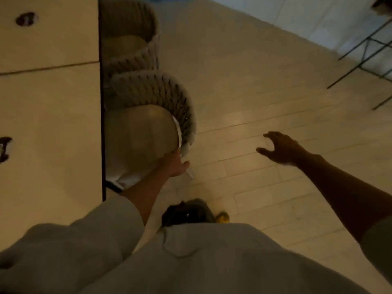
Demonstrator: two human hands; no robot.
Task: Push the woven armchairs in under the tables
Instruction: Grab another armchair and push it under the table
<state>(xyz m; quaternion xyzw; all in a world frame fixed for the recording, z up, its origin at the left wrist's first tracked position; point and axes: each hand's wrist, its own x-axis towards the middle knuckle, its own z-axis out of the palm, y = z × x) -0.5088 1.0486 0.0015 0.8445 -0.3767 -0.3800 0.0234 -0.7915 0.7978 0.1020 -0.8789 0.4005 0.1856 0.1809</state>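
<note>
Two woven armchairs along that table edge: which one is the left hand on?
The nearer armchair: the left hand touches the near end of its woven back. The farther armchair stands beyond it, untouched.

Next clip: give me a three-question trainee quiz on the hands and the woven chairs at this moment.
1. True or false: the right hand grips the nearer woven armchair.
2. Which hand touches that chair? A) left hand B) right C) neither
3. Fill in: both chairs, including the farther armchair, stand along the edge of the ____.

Key: 1 false, it hangs open over the floor; 2 A; 3 table.
</note>
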